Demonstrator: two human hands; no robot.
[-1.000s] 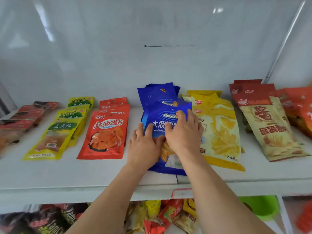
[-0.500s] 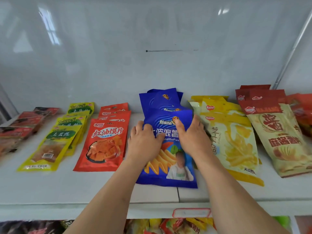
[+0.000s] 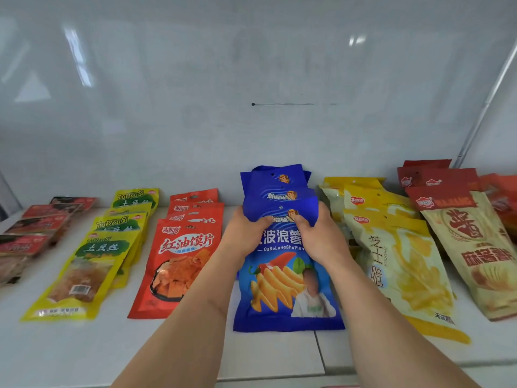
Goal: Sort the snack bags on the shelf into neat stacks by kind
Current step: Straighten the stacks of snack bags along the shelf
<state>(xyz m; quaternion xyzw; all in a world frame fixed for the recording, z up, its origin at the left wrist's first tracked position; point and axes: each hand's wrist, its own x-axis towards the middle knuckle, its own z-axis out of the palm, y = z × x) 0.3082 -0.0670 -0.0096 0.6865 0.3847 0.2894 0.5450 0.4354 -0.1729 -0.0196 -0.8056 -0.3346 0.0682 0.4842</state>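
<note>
Head view: hands (image 3: 282,233) on blue bag (image 3: 288,292)

both bare forearms reach forward, nearly parallel; the left hand (image 3: 242,236) and right hand (image 3: 321,238) sit side by side, fingers curled inward in a pinching grip.

Blue bag (image 3: 288,275), centre of the shelf: pinyin line "DaBoLangShuPian" legible beneath large white characters "波浪薯", which are partly covered at both sides. Red bag (image 3: 176,264), at 9 o'clock from the blue: "红油馍片" in white, small brand mark above not legible. Yellow-green bags (image 3: 84,270), further toward 9 o'clock: "TuDouSi" with "土豆丝" below. Yellow bag (image 3: 402,270), at 3 o'clock from the blue: vertical "芝士脆". Tan bag (image 3: 475,256), far right: "麻酱薯片", its last character cut by the frame edge. Dark packets (image 3: 30,236), far left: print unreadable.
</note>
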